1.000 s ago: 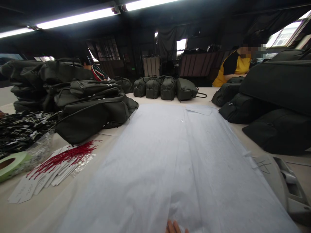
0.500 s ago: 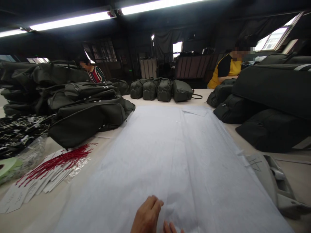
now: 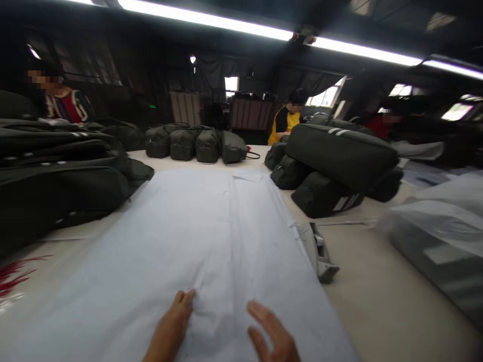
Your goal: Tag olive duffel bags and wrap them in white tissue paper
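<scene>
A long sheet of white tissue paper (image 3: 196, 226) lies flat down the middle of the table. My left hand (image 3: 169, 327) rests palm down on its near end, fingers stretched out. Just to the right, my right hand (image 3: 269, 334) hovers over the paper with fingers apart and slightly curled, holding nothing. Dark green bags are stacked on both sides: a pile at the left (image 3: 56, 176) and a pile at the right (image 3: 335, 161).
A row of small dark green bags (image 3: 196, 143) stands at the table's far end. A grey tool (image 3: 320, 249) lies beside the paper's right edge. Bags wrapped in plastic (image 3: 433, 241) lie at the right. Red strings (image 3: 15, 269) show at the left edge. Several people work behind.
The view has swung to the right. My left hand has slid onto the paper and flattened, and my right hand has come up into view beside it.
</scene>
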`<state>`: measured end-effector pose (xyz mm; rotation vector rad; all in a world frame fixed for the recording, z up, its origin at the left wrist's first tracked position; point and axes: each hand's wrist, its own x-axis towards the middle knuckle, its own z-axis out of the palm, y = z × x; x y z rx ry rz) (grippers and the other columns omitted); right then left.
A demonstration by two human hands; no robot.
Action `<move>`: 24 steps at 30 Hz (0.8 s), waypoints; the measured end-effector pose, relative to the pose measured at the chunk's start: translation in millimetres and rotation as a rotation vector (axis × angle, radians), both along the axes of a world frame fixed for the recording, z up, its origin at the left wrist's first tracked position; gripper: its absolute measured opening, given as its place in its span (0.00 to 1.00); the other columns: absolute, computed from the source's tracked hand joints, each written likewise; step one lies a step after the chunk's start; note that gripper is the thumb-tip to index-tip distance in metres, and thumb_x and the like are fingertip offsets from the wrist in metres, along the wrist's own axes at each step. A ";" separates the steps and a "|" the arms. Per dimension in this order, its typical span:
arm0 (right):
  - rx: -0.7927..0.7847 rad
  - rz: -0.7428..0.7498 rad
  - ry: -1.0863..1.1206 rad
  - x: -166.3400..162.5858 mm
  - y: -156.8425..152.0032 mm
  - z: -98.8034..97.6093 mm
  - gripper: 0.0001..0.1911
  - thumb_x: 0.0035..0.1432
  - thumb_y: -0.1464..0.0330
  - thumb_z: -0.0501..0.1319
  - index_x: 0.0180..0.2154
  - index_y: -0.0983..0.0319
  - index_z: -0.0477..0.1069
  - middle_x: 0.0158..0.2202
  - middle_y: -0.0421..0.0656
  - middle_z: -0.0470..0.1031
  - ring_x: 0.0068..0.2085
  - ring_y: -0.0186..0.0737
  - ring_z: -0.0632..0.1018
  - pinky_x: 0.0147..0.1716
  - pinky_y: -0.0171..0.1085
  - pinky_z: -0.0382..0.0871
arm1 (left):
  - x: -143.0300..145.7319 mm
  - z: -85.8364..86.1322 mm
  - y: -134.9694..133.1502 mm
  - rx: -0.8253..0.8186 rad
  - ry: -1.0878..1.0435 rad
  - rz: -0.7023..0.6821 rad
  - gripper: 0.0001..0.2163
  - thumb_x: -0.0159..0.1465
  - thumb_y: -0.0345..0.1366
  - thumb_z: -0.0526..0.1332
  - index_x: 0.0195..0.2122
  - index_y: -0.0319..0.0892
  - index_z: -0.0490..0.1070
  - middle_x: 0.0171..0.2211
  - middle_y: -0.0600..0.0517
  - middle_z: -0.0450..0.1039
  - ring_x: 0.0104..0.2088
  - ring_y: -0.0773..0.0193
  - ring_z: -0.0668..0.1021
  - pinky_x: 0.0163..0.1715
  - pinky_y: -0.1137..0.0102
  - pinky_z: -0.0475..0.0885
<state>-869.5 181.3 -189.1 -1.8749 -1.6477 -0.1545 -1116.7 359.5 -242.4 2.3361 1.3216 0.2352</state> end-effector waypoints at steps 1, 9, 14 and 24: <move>-0.020 -0.100 0.165 45.3 -8.9 15.4 0.17 0.66 0.60 0.53 0.50 0.55 0.74 0.48 0.42 0.79 0.48 0.39 0.79 0.47 0.33 0.74 | -2.0 -8.1 5.2 -0.028 -0.008 0.003 0.20 0.67 0.32 0.43 0.56 0.43 0.65 0.49 0.46 0.71 0.45 0.59 0.79 0.46 0.67 0.74; -0.102 -0.780 1.030 273.5 -25.5 44.0 0.30 0.32 0.46 0.65 0.29 0.64 0.78 0.37 0.54 0.80 0.41 0.55 0.78 0.41 0.47 0.72 | -13.2 -27.2 24.2 -0.136 -0.038 0.013 0.24 0.66 0.40 0.44 0.62 0.45 0.62 0.51 0.45 0.72 0.53 0.52 0.75 0.52 0.59 0.71; -0.083 -0.775 1.208 268.6 -7.9 14.9 0.27 0.27 0.50 0.70 0.28 0.63 0.78 0.31 0.47 0.80 0.36 0.47 0.78 0.33 0.40 0.70 | -9.4 -12.3 23.6 -0.205 0.015 0.020 0.24 0.66 0.39 0.43 0.62 0.45 0.62 0.49 0.45 0.72 0.48 0.53 0.78 0.49 0.60 0.72; 0.196 -0.858 1.213 247.1 -14.1 11.3 0.25 0.27 0.54 0.70 0.30 0.61 0.75 0.34 0.44 0.80 0.45 0.49 0.78 0.40 0.38 0.73 | -4.2 -4.2 17.7 -0.172 0.013 0.014 0.24 0.66 0.39 0.43 0.61 0.45 0.62 0.44 0.46 0.71 0.42 0.56 0.78 0.44 0.64 0.72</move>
